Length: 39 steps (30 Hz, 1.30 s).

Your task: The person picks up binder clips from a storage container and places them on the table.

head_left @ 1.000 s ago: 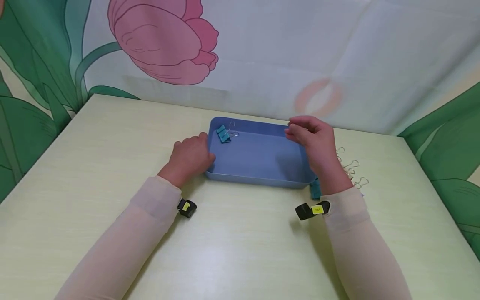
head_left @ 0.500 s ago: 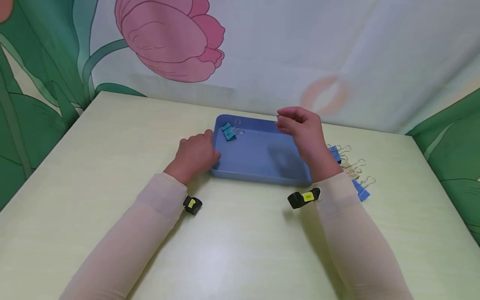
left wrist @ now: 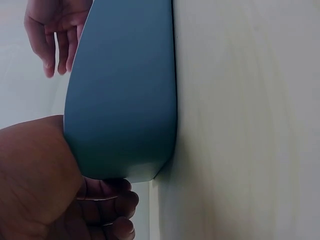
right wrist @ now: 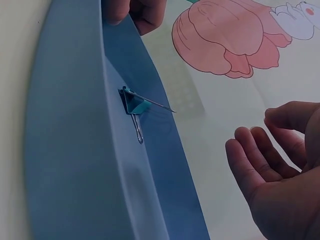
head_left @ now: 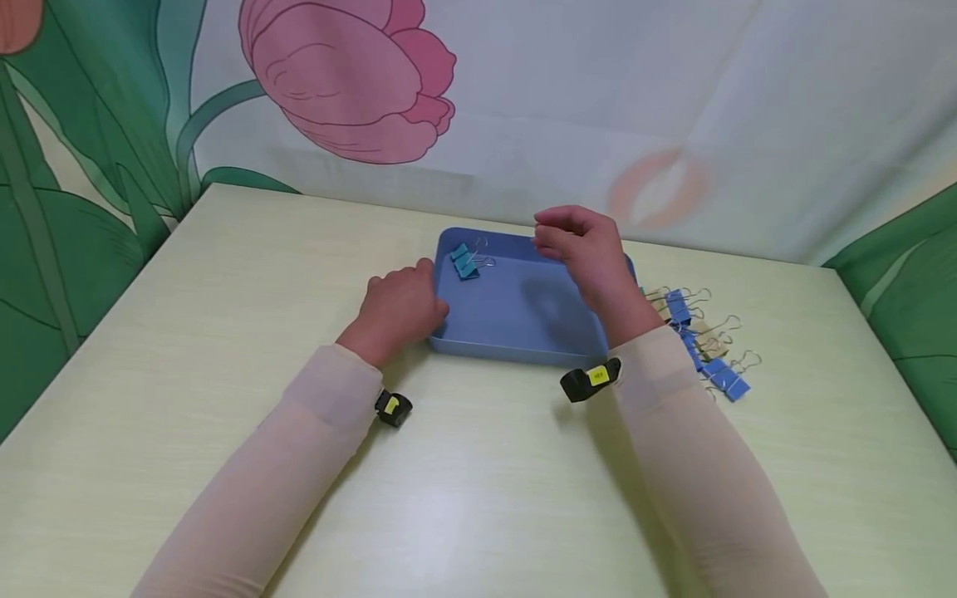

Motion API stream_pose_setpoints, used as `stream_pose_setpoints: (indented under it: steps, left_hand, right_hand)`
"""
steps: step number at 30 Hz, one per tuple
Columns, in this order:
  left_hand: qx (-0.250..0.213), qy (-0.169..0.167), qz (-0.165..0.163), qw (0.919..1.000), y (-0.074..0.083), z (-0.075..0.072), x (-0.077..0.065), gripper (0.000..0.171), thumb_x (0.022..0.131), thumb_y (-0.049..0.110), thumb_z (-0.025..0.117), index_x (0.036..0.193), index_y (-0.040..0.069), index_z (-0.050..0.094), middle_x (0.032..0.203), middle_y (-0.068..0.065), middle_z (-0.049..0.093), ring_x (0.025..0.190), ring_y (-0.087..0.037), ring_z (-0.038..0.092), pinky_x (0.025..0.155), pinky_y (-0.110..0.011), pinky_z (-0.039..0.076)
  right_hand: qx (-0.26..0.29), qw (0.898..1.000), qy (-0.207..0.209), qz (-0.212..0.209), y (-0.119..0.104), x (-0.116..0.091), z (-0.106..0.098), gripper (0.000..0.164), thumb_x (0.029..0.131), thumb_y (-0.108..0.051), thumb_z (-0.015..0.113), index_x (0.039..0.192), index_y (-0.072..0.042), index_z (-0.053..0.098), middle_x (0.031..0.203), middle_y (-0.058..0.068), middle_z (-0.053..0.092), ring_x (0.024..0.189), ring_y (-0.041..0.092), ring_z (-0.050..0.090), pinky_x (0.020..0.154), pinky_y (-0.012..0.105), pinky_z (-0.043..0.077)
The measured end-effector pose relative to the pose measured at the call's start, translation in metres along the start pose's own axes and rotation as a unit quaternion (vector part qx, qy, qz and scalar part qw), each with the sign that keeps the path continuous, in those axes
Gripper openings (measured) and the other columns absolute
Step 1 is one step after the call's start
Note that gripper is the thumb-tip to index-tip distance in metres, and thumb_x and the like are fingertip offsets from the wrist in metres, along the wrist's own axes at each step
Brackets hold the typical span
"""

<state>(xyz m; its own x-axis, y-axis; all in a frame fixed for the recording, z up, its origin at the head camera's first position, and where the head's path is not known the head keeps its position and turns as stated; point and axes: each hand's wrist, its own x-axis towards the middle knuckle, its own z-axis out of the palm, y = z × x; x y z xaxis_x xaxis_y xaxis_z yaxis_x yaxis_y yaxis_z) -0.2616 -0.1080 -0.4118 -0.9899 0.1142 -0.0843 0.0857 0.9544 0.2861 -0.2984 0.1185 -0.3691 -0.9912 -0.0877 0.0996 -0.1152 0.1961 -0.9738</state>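
A shallow blue tray (head_left: 523, 353) lies on the table, with a teal binder clip (head_left: 466, 264) near its back left corner, wire handles up. My left hand (head_left: 401, 309) grips the tray's left end, thumb over the rim and fingers along the outer wall. In the left wrist view, the left hand (left wrist: 40, 175) wraps round the tray's rounded corner (left wrist: 125, 125). My right hand (head_left: 591, 253) hovers over the tray's right part, fingers loosely bent. The right wrist view shows that right hand (right wrist: 285, 160) holding nothing, well apart from the teal clip (right wrist: 135, 102).
Right of the tray lies a pile of binder clips (head_left: 691, 332), blue and pale yellow, partly behind my right forearm. A fabric backdrop (head_left: 538, 108) with a printed pink flower hangs at the table's back edge. Wrist cameras (head_left: 393, 409) sit on both sleeves.
My right hand has moved left over the tray, exposing more of the clip pile. The head view has shifted slightly. My left hand keeps its grip on the tray; the clip inside lies unchanged.
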Motion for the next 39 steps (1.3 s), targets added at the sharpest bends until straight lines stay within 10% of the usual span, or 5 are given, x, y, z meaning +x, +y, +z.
stream_pose_setpoints:
  steps: [39]
  left_hand:
    - [0.014, 0.005, 0.0, 0.9999, -0.002, 0.0, -0.002, 0.048, 0.094, 0.03, 0.05, 0.131, 0.0, 0.045, 0.115, -0.015, 0.064, 0.097, -0.032, 0.061, 0.09, -0.049, 0.045]
  right_hand:
    - [-0.029, 0.994, -0.077, 0.067, 0.02, 0.041, 0.048, 0.034, 0.097, -0.014, 0.055, 0.126, 0.003, 0.058, 0.127, 0.015, 0.057, 0.114, 0.029, 0.059, 0.099, 0.04, 0.049]
